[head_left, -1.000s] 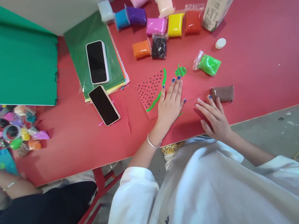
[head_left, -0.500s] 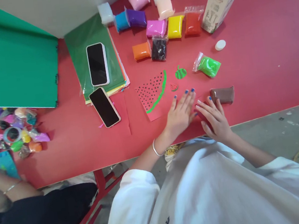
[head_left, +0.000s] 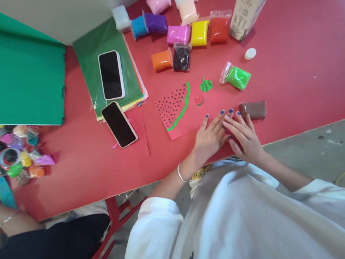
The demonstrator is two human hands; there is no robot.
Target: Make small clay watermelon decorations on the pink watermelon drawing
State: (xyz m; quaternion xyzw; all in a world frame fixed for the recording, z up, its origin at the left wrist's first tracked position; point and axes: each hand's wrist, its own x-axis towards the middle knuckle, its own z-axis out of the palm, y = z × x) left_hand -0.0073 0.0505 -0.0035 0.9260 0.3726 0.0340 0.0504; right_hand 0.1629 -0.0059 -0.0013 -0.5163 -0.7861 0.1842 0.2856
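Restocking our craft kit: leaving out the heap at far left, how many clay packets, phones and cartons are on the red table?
Clay packets: 13
Phones: 2
Cartons: 1
Total: 16

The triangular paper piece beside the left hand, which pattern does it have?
The triangular paper watermelon slice is red with black dots and a green curved edge, shown in the head view.

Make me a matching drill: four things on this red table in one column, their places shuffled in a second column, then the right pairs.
Things:
1. brown clay pack
2. white cap
3. white-cased phone
4. tiny watermelon slice

Places:
A. on the stack of coloured paper
B. beside the carton
C. just past the right hand's fingertips
D. between the big paper watermelon wedge and the hands

Pairs: 1-C, 2-B, 3-A, 4-D
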